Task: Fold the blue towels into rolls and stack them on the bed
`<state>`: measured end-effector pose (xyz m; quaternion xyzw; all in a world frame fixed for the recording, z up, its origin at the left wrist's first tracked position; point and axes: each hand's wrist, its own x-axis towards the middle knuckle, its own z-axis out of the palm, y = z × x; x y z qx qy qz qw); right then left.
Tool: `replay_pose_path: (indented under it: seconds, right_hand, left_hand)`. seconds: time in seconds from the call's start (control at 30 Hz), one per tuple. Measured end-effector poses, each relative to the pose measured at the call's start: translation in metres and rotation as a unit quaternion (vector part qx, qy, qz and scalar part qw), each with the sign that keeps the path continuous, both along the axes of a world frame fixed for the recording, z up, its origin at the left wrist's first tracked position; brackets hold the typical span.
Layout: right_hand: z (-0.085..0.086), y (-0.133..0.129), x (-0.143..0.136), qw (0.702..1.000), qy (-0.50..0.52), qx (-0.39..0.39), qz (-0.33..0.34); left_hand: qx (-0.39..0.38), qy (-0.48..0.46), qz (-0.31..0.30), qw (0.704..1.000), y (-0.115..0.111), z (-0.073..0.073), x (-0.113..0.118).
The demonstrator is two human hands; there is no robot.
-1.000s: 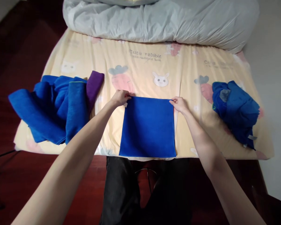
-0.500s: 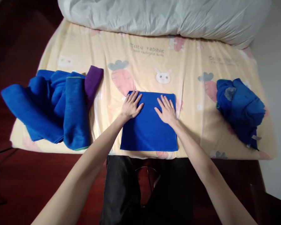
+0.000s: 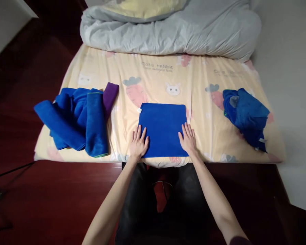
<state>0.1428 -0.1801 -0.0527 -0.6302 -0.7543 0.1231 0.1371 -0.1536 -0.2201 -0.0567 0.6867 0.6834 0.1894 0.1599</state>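
Observation:
A flat, square blue towel [image 3: 164,126] lies spread on the bed in front of me, with a small white tag at its far left corner. My left hand [image 3: 139,141] rests open over its left edge near the front corner, fingers pointing away from me. On the opposite edge my right hand [image 3: 187,137] lies open too, its fingertips on the cloth. Neither hand grasps anything.
Several blue cloths [image 3: 73,119] and a purple cloth [image 3: 110,98] lie heaped at the left. A crumpled blue cloth [image 3: 250,114] sits at the right. Behind is a rolled grey quilt [image 3: 168,37] on the patterned bedsheet [image 3: 155,81].
Both hands have slid toward me along the blue towel's side edges, from its far part to its near part. The tag now shows. My view has shifted, taking in more of the quilt.

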Motion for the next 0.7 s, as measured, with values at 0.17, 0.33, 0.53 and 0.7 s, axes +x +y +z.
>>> replay_pose_path:
  seconds: [0.17, 0.33, 0.53, 0.7]
  right_hand:
    - [-0.003, -0.049, 0.020, 0.995, 0.025, 0.036, -0.093]
    - [-0.014, -0.126, 0.030, 0.990, 0.091, 0.080, -0.079]
    - [-0.014, -0.144, 0.036, 0.979, 0.146, 0.117, -0.080]
    - [0.005, -0.134, 0.027, 0.981, 0.148, 0.084, -0.097]
  left_hand:
    - [-0.017, -0.011, 0.026, 0.999, -0.062, -0.002, -0.018]
    - [-0.022, -0.053, 0.008, 0.998, -0.138, -0.011, -0.028]
    - [-0.003, -0.145, 0.053, 0.988, -0.148, -0.010, -0.035]
    - [-0.029, -0.173, 0.102, 0.979, -0.110, 0.008, -0.021]
